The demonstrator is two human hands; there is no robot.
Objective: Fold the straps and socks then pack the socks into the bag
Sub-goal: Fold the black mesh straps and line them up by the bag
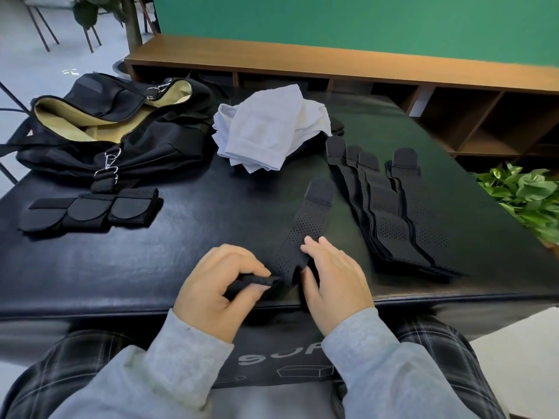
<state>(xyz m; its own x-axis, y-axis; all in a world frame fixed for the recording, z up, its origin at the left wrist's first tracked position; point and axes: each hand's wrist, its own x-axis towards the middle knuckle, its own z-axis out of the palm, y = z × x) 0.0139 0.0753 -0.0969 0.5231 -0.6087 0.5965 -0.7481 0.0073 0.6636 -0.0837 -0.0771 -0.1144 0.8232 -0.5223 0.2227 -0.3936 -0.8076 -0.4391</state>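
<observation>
A black perforated strap [305, 225] lies diagonally on the black table [151, 261], its near end at the front edge. My left hand [217, 285] pinches that near end between thumb and fingers. My right hand [332, 279] rests on the strap beside it, fingertips pressing the fabric. Several unfolded black straps [393, 213] lie fanned out to the right. Three folded straps [87, 211] sit in a row at the left. A pile of white socks [266, 128] lies at the back centre. The open black bag [115, 122] with tan lining is at the back left.
A wooden shelf unit [453, 95] runs behind the table under a green wall. A green plant [526, 198] stands at the right edge. A black box with white lettering [278, 355] sits by my lap below the table's front edge.
</observation>
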